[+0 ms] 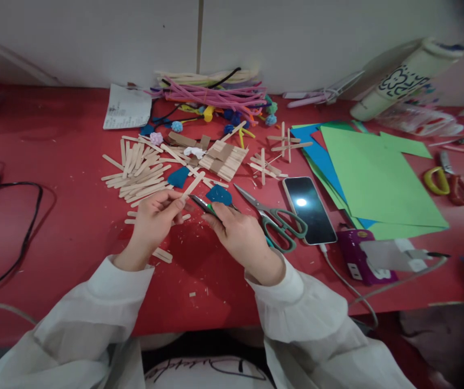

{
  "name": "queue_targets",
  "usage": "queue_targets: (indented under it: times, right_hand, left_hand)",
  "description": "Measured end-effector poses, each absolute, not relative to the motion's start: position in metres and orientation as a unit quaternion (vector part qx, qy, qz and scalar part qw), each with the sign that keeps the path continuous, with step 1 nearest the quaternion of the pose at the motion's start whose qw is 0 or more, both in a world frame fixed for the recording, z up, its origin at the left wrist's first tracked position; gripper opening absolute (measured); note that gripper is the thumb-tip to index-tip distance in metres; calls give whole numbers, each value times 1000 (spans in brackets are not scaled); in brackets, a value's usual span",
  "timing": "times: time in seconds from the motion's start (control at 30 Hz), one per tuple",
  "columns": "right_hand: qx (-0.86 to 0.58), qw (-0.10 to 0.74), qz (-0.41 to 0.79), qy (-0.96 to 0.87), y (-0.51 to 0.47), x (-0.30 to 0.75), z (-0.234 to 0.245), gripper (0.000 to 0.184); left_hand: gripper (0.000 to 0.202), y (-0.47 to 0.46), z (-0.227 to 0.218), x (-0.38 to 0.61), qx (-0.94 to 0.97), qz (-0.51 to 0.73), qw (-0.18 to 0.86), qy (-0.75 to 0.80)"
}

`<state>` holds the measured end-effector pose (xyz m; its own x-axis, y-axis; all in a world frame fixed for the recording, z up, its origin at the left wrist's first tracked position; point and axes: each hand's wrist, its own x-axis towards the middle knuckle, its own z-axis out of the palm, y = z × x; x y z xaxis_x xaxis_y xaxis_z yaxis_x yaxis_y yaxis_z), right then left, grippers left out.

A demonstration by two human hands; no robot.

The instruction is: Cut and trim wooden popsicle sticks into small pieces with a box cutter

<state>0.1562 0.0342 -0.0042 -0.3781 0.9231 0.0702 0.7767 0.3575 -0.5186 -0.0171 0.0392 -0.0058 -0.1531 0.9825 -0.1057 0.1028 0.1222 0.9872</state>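
Note:
Pinched in my left hand (154,216) is a wooden craft stick (193,185), which points up and to the right. My right hand (242,235) is closed around a utility knife (201,203) with a dark pointed blade and some green on its handle; my fingers cover most of it. The blade's tip is close to the lower part of the stick, but I cannot tell if they touch. More craft sticks (161,255) lie beside and under my left hand. Large scissors (274,216) rest just right of my right hand. Blue scraps (219,194) lie beyond the knife.
Loose sticks (145,175) are heaped behind my left hand, near a joined stick panel (226,159). Pink pipe cleaners (216,94) lie by the wall. On the right are a phone (310,208), green paper (382,178), a purple box (357,259) and a bottle (406,78).

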Motion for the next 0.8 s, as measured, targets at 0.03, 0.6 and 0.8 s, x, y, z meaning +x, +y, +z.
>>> queue_targets:
  times: [0.03,0.6,0.8]
  right_hand:
    - [-529,181,208,-803,35,156,-4,29]
    - [-443,269,705,-484,39,148,0,29]
    - [-475,291,609,-565,40,152,3,32]
  left_hand:
    - [6,39,-6,-17,453,479,467,589]
    - [10,37,-12,-15,434,518,474,565]
    - [10,37,-7,-11,402,514,489,579]
